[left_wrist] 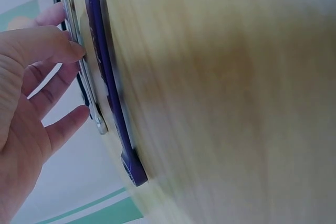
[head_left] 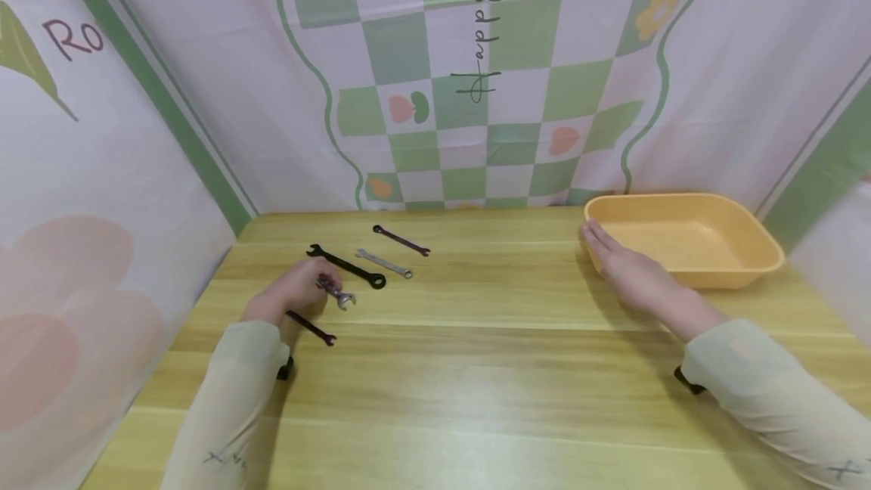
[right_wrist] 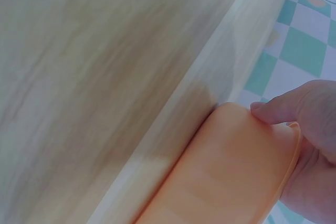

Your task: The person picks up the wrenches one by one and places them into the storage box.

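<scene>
Evidently, nearside of the black wrench [head_left: 345, 266], a silver wrench [head_left: 337, 294] is pinched by the left hand [head_left: 301, 286]; probably stiff and light, it is best held mid-shaft. Far rightward, the yellow tub [head_left: 728, 278] is touched by the right hand [head_left: 634, 272], fingers straight.

Left grip [head_left: 296, 287]: holds chrome open-end wrench [head_left: 338, 293].
Beyond left grip: black combination wrench [head_left: 350, 268], silver combination wrench [head_left: 384, 263], purple combination wrench [head_left: 401, 240].
Nearer side: dark wrench [head_left: 311, 327], partly hidden.
Right grip [head_left: 636, 274]: touches left side of yellow tray [head_left: 721, 278].
Counter [head_left: 476, 399]: wood-grain.
</scene>
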The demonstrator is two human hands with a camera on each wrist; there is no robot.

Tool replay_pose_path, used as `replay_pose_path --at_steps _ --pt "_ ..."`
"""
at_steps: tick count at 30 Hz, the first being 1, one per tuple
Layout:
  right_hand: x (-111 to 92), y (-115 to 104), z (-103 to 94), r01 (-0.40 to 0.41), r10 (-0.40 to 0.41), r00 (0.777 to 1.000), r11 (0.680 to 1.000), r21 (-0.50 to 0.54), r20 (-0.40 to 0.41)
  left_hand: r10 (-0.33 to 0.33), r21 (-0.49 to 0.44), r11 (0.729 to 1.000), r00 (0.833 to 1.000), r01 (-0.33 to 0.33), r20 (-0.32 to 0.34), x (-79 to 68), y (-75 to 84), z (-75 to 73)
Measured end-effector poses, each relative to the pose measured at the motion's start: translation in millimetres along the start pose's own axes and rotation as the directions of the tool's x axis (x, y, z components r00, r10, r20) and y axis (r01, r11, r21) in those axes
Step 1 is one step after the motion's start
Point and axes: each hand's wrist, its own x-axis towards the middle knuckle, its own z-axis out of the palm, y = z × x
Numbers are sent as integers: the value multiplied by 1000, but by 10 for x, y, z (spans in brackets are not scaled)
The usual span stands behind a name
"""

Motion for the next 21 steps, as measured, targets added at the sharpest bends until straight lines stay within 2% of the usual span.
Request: replay_pose_path --at_steps 8,15,21 --pt "-2 -51 -12 -3 3 1000 1000 0 4 10 -10 1000 1000 -10 -1 8 -36 8" --pt "9 -105 -9 -11 11 1000 1000 14 8 -30 -1 1000 1000 30 5 8 -37 11" --pt "13 -139 1 -3 3 1000 1000 10 13 -21 -8 1000 1000 21 14 10 -42 12"
